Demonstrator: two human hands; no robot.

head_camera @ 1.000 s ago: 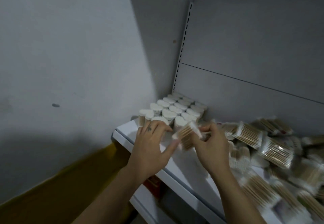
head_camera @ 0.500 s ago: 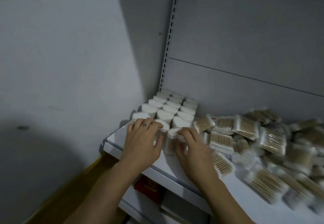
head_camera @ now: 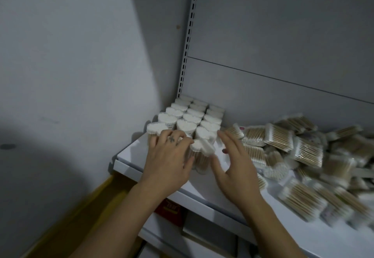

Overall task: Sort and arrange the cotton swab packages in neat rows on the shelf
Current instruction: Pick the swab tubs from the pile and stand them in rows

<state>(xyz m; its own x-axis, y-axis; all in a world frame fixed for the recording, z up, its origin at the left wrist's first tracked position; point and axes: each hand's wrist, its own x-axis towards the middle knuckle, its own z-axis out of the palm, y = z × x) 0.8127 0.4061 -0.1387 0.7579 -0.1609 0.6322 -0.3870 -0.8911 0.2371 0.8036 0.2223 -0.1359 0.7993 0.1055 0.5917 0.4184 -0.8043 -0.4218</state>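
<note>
Head view: left hand (head_camera: 169,160) palm-down, fingers flat on upright swab packages (head_camera: 190,119); right hand (head_camera: 236,164) alongside, fingers straight, empty.

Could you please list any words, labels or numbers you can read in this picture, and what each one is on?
None can be read.
Red box under the shelf: pale print, too blurred.
Red label among the loose packages: too small.

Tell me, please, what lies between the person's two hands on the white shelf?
In the head view, one clear packet of white-tipped wooden cotton swabs stands between the left hand and the right hand.
</note>
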